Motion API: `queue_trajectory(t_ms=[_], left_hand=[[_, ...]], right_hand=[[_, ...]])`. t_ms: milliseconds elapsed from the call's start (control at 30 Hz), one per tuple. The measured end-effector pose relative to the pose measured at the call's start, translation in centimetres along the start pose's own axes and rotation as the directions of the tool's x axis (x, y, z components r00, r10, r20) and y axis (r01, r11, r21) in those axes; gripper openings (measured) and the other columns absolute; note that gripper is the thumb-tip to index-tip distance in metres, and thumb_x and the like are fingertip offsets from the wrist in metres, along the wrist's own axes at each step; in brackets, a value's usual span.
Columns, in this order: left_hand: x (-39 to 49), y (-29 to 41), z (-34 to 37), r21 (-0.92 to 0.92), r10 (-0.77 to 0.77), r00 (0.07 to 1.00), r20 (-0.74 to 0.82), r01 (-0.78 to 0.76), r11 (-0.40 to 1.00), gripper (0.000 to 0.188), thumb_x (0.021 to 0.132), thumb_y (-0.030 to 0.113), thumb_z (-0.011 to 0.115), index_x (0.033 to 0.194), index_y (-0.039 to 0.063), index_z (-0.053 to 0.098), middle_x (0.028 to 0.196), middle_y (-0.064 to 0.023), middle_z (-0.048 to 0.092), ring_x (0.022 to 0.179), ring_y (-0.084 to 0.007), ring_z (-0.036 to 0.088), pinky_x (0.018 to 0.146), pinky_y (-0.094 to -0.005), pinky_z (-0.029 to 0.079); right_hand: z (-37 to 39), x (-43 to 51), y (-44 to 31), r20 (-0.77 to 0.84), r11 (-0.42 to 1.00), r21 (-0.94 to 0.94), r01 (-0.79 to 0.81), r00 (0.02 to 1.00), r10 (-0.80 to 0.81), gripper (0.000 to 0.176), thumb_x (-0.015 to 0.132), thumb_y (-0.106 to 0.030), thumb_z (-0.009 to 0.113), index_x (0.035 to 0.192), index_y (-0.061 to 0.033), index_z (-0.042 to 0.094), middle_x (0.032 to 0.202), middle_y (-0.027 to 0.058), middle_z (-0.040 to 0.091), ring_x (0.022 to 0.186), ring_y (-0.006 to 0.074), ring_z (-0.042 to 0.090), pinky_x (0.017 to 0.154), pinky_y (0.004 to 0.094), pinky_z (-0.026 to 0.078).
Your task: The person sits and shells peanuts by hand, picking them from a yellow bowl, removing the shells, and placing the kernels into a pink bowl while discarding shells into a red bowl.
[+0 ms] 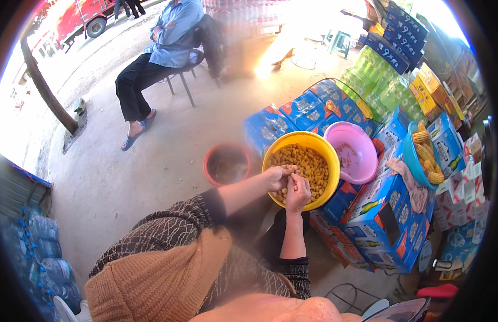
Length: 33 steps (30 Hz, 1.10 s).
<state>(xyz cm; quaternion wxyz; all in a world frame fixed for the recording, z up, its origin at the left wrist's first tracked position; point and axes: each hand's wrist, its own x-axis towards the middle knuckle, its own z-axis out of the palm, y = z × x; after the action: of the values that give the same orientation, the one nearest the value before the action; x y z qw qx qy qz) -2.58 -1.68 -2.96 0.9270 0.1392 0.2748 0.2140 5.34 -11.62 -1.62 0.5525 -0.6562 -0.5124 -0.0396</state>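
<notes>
A yellow plastic basin [334,161] filled with what look like unshelled peanuts [309,161] rests in front of me, at the edge of stacked blue drink cartons. Over it, my left hand [279,178] and my right hand [298,193] meet at the fingertips. A small thing, which seems to be a peanut, is pinched between them; the fingers partly hide it. Touching the yellow basin on its right is a pink plastic basin [363,141] with a few reddish kernels on its bottom. On the floor to the left stands a red-rimmed bucket [247,169] with dark contents.
Blue cartons [365,225] hold a turquoise basin [407,141] of corn cobs [425,155], a pink cloth [413,189] and a dark phone-like slab [389,223]. A person [172,36] sits on a chair at upper left. Bottled-water packs [47,249] stand at lower left, green bottles [377,76] at upper right.
</notes>
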Motion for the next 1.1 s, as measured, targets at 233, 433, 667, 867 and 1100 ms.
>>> queue_trajectory(t_ms=[233,433,667,867,1100], left_hand=[[-1.0,-0.1,0.8,-0.031,-0.020,0.998,0.059,0.022,0.999,0.014,0.100,0.010,0.043,0.107,0.003,0.052,0.106,-0.0119,0.057,0.102,-0.0251,0.057,0.091,-0.0407,0.050],[-5.3,1.0,2.8,0.069,0.186,0.966,-0.181,-0.176,0.982,0.010,0.097,0.001,0.045,0.098,0.001,0.055,0.107,-0.0154,0.059,0.101,-0.0275,0.060,0.093,-0.0400,0.051],[-10.0,6.6,-0.7,0.116,0.442,0.877,-0.188,-0.427,0.897,0.020,0.087,-0.005,0.056,0.108,-0.004,0.058,0.106,-0.0181,0.063,0.099,-0.0301,0.063,0.088,-0.0398,0.053],[-14.1,9.3,-3.6,0.976,0.634,0.743,0.214,-0.141,-0.165,0.032,0.084,-0.004,0.060,0.116,-0.005,0.059,0.109,-0.0139,0.067,0.095,-0.0247,0.065,0.086,-0.0369,0.052],[-15.2,7.1,5.2,0.042,0.218,0.962,0.162,-0.227,0.973,0.036,0.101,0.015,0.042,0.125,-0.011,0.048,0.128,-0.0214,0.053,0.126,-0.0362,0.047,0.109,-0.0447,0.038]], right_hand=[[-0.4,0.1,-0.6,-0.002,0.991,-0.089,0.096,0.995,-0.097,0.012,0.080,-0.001,0.071,0.091,-0.0030,0.070,0.081,0.0091,0.064,0.068,0.0215,0.062,0.062,0.0287,0.050],[-0.6,0.4,-0.7,0.070,0.998,0.062,0.016,0.997,-0.021,0.013,0.084,-0.003,0.069,0.097,-0.0012,0.070,0.084,0.0076,0.066,0.070,0.0152,0.061,0.062,0.0269,0.049],[-0.5,-0.6,2.2,0.127,0.925,0.185,-0.333,0.941,0.313,0.014,0.083,-0.008,0.069,0.096,-0.0014,0.070,0.090,0.0140,0.069,0.080,0.0245,0.065,0.070,0.0333,0.050],[-0.1,-0.4,1.1,0.191,0.945,0.122,-0.302,0.942,0.277,0.014,0.082,-0.007,0.070,0.095,-0.0019,0.070,0.090,0.0129,0.069,0.079,0.0222,0.065,0.071,0.0318,0.051],[-0.7,0.0,-0.8,0.245,0.899,0.230,-0.372,0.916,0.317,0.011,0.087,-0.006,0.067,0.096,0.0011,0.068,0.080,0.0002,0.061,0.059,0.0072,0.052,0.055,0.0223,0.043]])
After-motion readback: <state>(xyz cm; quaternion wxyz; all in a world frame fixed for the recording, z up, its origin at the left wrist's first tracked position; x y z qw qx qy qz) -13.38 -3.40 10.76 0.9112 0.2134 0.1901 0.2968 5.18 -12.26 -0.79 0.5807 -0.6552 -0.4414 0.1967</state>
